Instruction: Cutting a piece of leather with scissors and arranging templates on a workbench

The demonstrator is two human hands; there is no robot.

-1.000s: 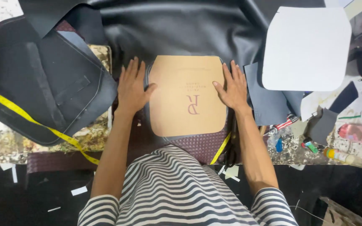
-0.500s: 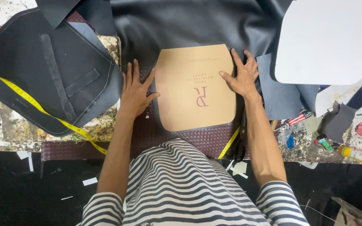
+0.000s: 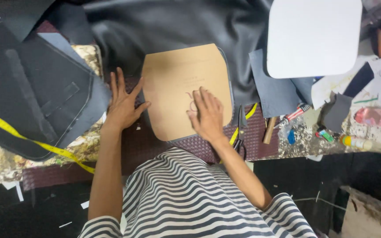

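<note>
Since a moment ago, the right hand has slid from the edge of the tan card pattern onto its middle. Above the pattern lies the big black leather sheet. Left of the pattern sits a black bag piece. The pattern lies flat on the leather. Both hands are open flat, holding nothing. The left hand touches the pattern's left edge. Scissors lie just right of it.
</note>
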